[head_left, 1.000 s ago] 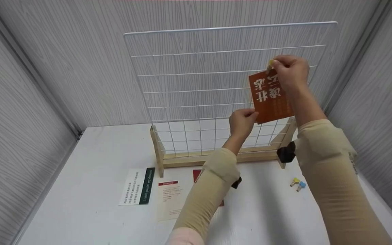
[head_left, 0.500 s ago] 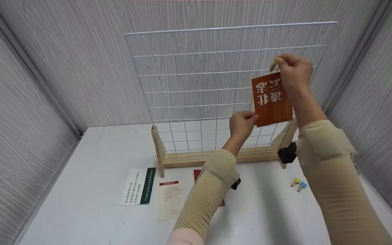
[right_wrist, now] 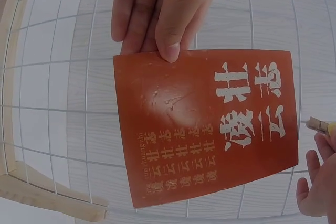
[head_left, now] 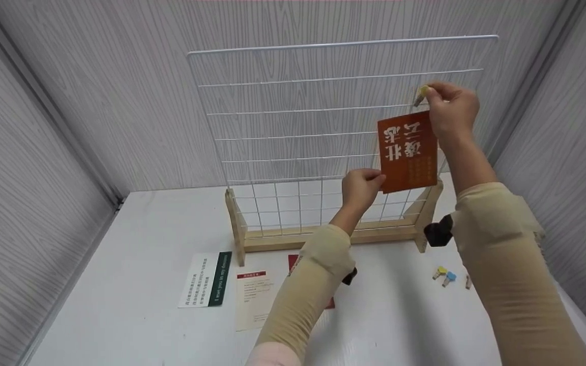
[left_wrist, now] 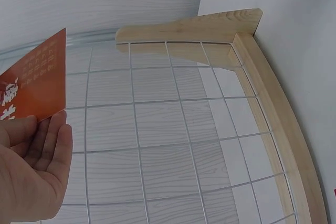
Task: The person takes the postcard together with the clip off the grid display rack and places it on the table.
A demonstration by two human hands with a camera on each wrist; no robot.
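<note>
An orange-red card (head_left: 407, 157) with white characters is held up in front of the white wire grid (head_left: 293, 109). My left hand (head_left: 361, 190) pinches its lower left edge between thumb and fingers; the right wrist view shows the thumb on the card's face (right_wrist: 199, 98). Above the card's upper right corner, my right hand (head_left: 453, 109) pinches a small wooden clip (head_left: 419, 95) with a yellow top. In the right wrist view the clip (right_wrist: 318, 125) is apart from the card, just past its edge.
The grid stands in a wooden base (head_left: 323, 239) on a white table (head_left: 120, 284). Before it lie a green-and-white card (head_left: 205, 279), a cream card (head_left: 255, 300) and a red card (head_left: 293, 262) partly under my left arm. Loose clips (head_left: 440, 273) lie at right.
My right hand has moved right with the clip, away from the card's top edge. The card has shifted slightly down and straightened, with my left hand still pinching it.
</note>
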